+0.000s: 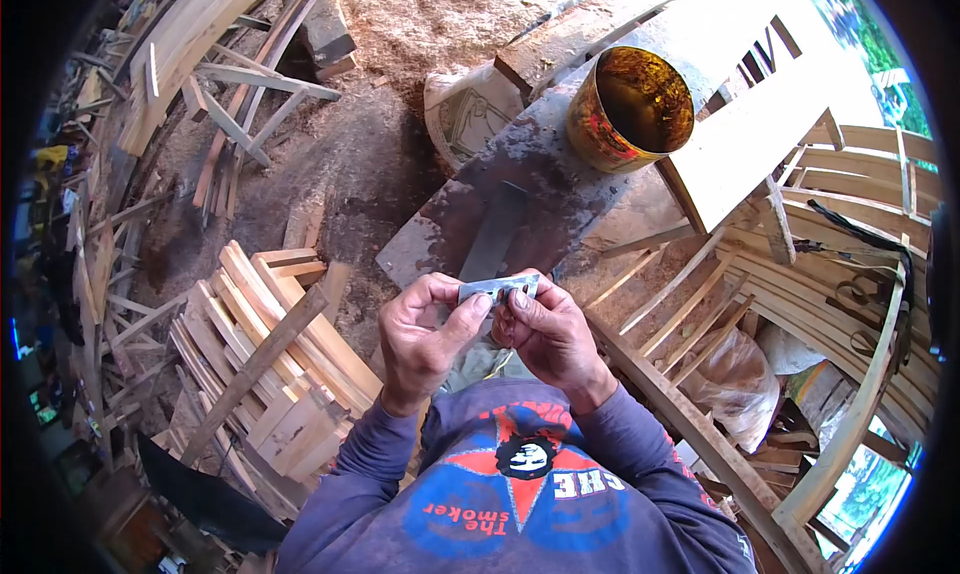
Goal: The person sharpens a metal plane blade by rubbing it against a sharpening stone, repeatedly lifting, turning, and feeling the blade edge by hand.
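A short, flat planer blade [500,289] of grey metal, with cut-out slots along it, is held level in front of my chest. My left hand [428,336] pinches its left end between thumb and fingers. On its other end, my right hand [548,334] closes with the thumb over the slots. Just beyond the fingers, a dark, flat sharpening stone [495,229] lies lengthwise on a wet, stained board [430,236]. Farther up the board stands an open, rusty-looking can [630,114] with dark liquid or staining inside.
Stacked wooden slats [270,314] lean to my left, near scattered timber frames [255,99]. To my right are a long wooden rail [690,424], more slats, and a clear plastic bag [735,389]. A pale bucket [465,114] stands beside the board; sawdust [430,19] covers the ground ahead.
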`<state>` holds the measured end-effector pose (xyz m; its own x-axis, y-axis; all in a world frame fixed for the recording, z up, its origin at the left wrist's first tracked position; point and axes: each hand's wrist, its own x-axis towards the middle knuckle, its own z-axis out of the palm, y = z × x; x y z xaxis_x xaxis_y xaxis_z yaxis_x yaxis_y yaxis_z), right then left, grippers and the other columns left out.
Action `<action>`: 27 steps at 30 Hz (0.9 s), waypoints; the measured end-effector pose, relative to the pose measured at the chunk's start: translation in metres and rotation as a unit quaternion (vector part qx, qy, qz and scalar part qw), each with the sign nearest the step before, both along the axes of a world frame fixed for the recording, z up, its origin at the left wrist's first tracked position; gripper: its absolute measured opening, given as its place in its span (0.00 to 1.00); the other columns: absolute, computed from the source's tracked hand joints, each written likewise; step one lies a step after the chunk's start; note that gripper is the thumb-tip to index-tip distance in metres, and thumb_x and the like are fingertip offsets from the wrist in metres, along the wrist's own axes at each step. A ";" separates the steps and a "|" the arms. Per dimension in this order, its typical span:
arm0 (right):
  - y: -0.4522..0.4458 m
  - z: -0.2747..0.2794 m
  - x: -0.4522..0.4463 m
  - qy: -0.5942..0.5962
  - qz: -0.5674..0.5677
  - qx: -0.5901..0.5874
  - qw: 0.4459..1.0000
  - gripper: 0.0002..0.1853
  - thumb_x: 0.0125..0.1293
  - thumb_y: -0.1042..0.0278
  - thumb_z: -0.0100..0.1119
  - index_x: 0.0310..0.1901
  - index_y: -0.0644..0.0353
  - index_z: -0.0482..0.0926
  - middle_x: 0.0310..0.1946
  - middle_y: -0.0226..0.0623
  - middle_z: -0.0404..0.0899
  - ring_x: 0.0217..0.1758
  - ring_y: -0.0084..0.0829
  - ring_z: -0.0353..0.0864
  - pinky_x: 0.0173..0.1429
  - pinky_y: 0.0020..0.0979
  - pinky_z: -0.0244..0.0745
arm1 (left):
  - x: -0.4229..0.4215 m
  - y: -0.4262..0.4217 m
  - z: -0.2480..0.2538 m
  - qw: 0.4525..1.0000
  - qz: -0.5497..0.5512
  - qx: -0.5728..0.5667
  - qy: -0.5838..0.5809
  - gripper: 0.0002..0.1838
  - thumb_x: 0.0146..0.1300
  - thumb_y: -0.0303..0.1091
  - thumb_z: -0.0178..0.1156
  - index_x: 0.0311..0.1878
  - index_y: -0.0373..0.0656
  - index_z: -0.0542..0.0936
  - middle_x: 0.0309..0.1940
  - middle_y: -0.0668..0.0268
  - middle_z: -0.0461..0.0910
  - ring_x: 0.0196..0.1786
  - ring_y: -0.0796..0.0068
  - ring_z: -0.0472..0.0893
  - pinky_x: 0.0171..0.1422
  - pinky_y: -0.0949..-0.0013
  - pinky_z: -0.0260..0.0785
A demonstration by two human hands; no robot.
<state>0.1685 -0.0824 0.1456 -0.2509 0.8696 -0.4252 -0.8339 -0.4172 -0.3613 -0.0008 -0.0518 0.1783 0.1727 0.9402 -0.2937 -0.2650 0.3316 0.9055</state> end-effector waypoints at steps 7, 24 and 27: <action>0.006 0.003 -0.006 -0.009 0.005 -0.012 1.000 0.05 0.77 0.70 0.61 0.48 0.60 0.79 0.34 0.30 0.80 0.35 0.22 0.77 0.41 0.27 0.70 | -0.001 -0.010 0.007 0.995 0.039 0.073 0.048 0.05 0.68 0.21 0.67 0.44 0.34 0.82 0.38 0.68 0.83 0.40 0.86 0.78 0.44 0.78 0.72; 0.007 0.007 -0.003 -0.042 0.017 0.043 0.998 0.05 0.75 0.70 0.64 0.46 0.59 0.79 0.35 0.29 0.80 0.36 0.21 0.77 0.43 0.26 0.71 | -0.006 -0.008 0.012 0.990 0.034 0.125 0.060 0.04 0.67 0.18 0.66 0.43 0.33 0.81 0.36 0.66 0.82 0.38 0.85 0.79 0.42 0.78 0.73; 0.008 0.007 -0.006 -0.042 0.024 0.032 0.998 0.04 0.75 0.70 0.64 0.46 0.59 0.79 0.34 0.29 0.81 0.36 0.21 0.77 0.43 0.26 0.71 | -0.008 -0.010 0.008 0.987 0.039 0.146 0.059 0.05 0.66 0.17 0.66 0.42 0.33 0.81 0.37 0.64 0.82 0.39 0.84 0.79 0.42 0.77 0.73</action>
<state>0.1630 -0.0745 0.1521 -0.2588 0.8832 -0.3911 -0.7793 -0.4302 -0.4557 -0.0092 -0.0616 0.1859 0.0781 0.9967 -0.0215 -0.1668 0.0343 0.9854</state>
